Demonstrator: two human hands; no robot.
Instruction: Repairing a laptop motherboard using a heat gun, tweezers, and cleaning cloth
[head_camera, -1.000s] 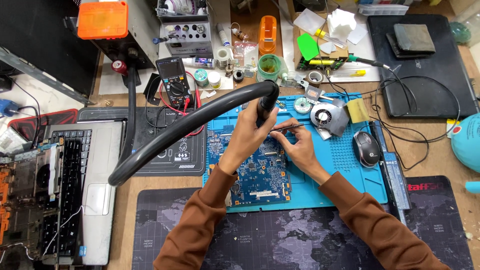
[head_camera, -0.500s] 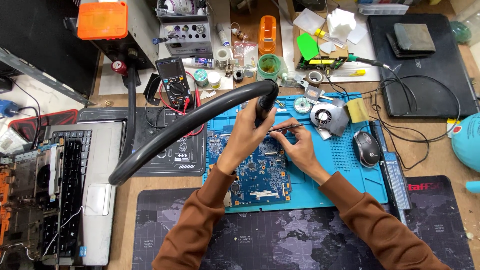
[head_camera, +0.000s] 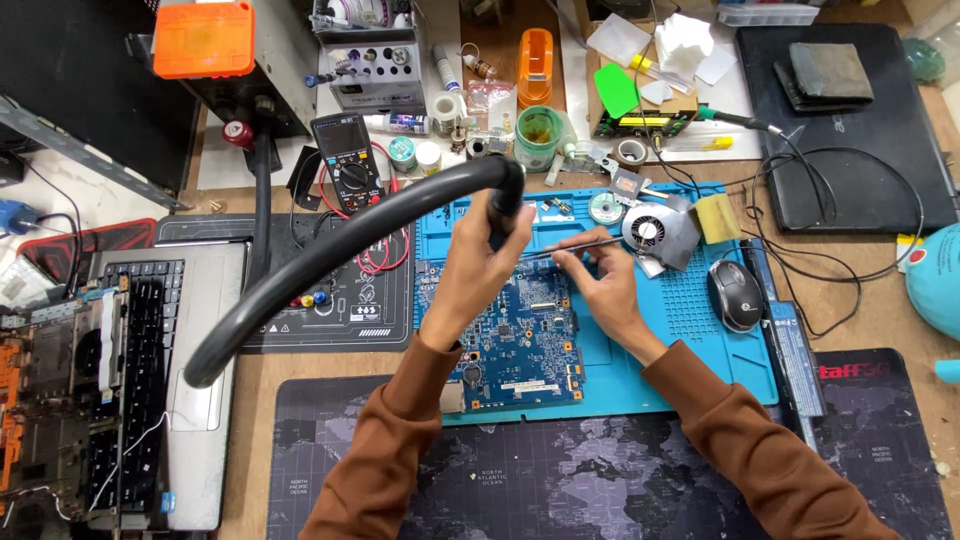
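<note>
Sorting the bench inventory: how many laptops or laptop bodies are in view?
2: a closed black laptop at the top right with a dark pad on its lid, and an opened silver laptop body at the left edge with its keyboard exposed. Others may lie outside the frame.

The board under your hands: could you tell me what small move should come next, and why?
Probably lower the tweezers tip onto the board beneath the nozzle. The left hand holds the black hose end above the board's top edge, and the right hand holds the tweezers level, pointing toward that spot but apparently not touching yet.
</note>
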